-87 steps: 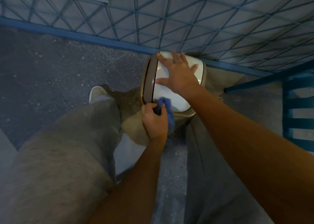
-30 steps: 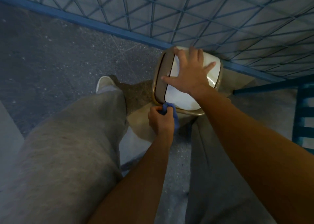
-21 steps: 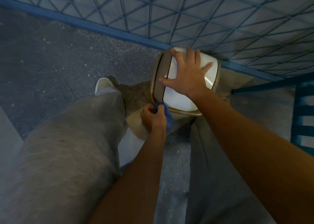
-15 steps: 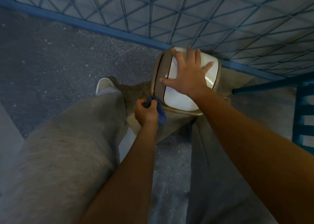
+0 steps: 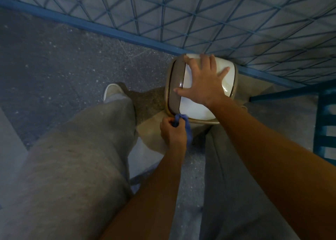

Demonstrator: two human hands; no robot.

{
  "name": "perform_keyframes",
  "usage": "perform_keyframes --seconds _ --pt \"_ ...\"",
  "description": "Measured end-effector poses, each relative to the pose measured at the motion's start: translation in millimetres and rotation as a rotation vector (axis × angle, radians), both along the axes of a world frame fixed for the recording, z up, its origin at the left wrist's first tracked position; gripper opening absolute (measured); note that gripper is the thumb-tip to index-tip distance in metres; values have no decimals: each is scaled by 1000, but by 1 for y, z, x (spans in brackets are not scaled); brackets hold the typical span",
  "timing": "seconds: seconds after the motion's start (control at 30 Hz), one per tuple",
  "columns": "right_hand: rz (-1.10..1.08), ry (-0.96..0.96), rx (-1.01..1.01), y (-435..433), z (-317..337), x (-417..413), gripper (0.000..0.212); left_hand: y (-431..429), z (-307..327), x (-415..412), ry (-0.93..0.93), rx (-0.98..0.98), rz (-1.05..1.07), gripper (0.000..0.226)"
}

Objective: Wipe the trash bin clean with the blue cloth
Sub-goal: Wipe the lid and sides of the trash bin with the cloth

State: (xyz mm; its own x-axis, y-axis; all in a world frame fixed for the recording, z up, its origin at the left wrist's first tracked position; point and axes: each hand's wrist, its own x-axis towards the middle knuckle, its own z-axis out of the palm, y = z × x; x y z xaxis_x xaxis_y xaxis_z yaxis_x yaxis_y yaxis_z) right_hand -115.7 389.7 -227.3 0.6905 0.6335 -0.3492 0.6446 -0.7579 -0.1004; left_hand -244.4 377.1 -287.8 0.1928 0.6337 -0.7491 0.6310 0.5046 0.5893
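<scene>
The trash bin [image 5: 173, 86] is tan with a white swing lid and stands on the floor against the wall, seen from above between my legs. My right hand [image 5: 201, 84] lies flat on the lid with fingers spread. My left hand [image 5: 172, 132] grips the bunched blue cloth [image 5: 187, 128] and holds it against the bin's near side, just under the rim at its front left corner. Most of the cloth is hidden behind my fingers.
My grey trouser legs [image 5: 81, 157] flank the bin, with a pale shoe [image 5: 111, 91] to its left. A blue-trimmed patterned wall [image 5: 218, 21] runs behind. A blue slatted frame [image 5: 325, 123] stands at the right. Speckled floor [image 5: 54, 57] stretches left.
My left hand with the cloth has slid back to the right along the bin's near side, after moving left half a second ago. My right hand stays flat on the lid.
</scene>
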Motion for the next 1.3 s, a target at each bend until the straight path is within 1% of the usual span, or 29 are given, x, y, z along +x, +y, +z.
perform_keyframes --seconds 0.03,0.13,0.2,0.23,0.3,0.37,0.4,0.47,0.5,0.57,0.63,0.7,0.77,0.83,0.9,0.93,1.03,1.13,1.23,1.3 --pt "-1 3 -2 0 0 0 91 -1 0 3 9 -39 28 22" --pt "1 3 0 1 -1 -1 92 -2 5 11 12 -196 118 12" --pt "-2 2 -1 1 -1 -1 92 -6 9 16 16 -274 127 13" --pt "-2 -1 -4 1 -1 0 92 -8 10 18 15 -299 117 17" --pt "2 -8 -8 0 -1 0 92 -12 15 22 10 -316 113 31" --pt "4 -10 -5 0 -1 0 93 -15 16 25 12 -310 111 35" --pt "6 -8 -2 0 -2 -1 93 -17 17 26 8 -314 118 30" --pt "9 -6 -1 1 -2 -1 94 -20 19 29 7 -354 116 8" --pt "10 -6 -3 1 -2 0 94 -21 21 31 11 -374 120 10" --pt "15 -8 -9 0 -2 1 93 -27 26 37 15 -422 105 8" --pt "22 -10 -14 0 -1 1 92 -33 28 44 32 -441 126 41" --pt "25 -5 -12 0 -1 1 92 -36 31 49 34 -466 162 51" --pt "27 -6 -8 0 -2 0 92 -39 31 50 20 -492 149 53" --pt "28 -8 -4 -1 -2 0 93 -41 29 44 35 -443 103 45" --pt "27 -11 -5 -2 -2 1 93 -42 24 35 27 -371 109 35" --pt "30 -14 -9 -1 -3 0 93 -40 22 30 29 -342 129 34" --pt "39 -17 -17 -1 -2 0 94 -30 15 20 55 -242 192 33" --pt "34 -16 -12 -1 -2 1 94 -18 11 14 53 -127 238 26" --pt "32 -13 -14 -1 -1 0 94 -7 8 6 85 -86 268 31" --pt "36 -14 -19 -1 -1 0 94 2 7 3 83 -68 278 31"
